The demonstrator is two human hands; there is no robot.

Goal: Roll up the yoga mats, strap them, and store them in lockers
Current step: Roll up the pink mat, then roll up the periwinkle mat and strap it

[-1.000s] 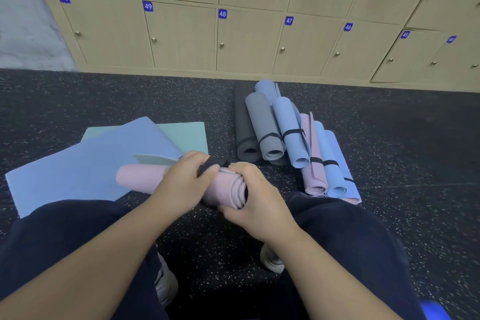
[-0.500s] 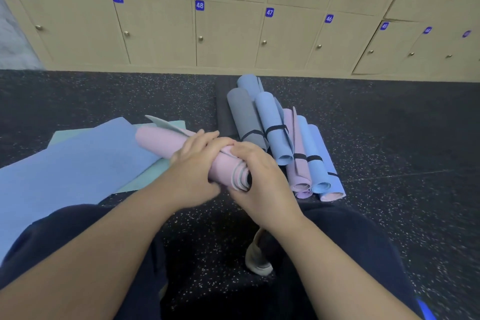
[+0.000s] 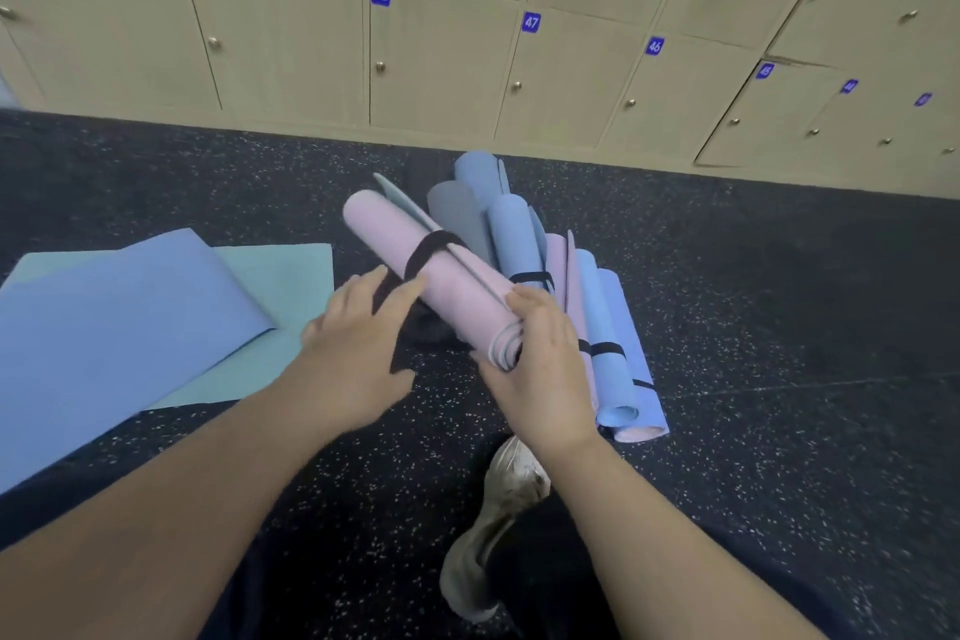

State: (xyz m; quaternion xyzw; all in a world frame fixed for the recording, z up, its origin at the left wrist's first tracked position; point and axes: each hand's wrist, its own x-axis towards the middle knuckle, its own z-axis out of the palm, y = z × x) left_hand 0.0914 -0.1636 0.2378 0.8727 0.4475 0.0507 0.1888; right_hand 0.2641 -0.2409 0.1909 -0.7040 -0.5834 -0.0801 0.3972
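On the speckled floor [image 3: 779,301], the left hand [image 3: 358,343] is pinching the black strap [image 3: 434,247]; the rolled pink mat [image 3: 441,276] is angling away up-left; the right hand [image 3: 540,369], nearer, is gripping its near end beside the strapped rolls [image 3: 608,327].

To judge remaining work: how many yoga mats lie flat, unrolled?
2: a blue mat at left, overlapping a teal mat beneath it. More may be hidden underneath.
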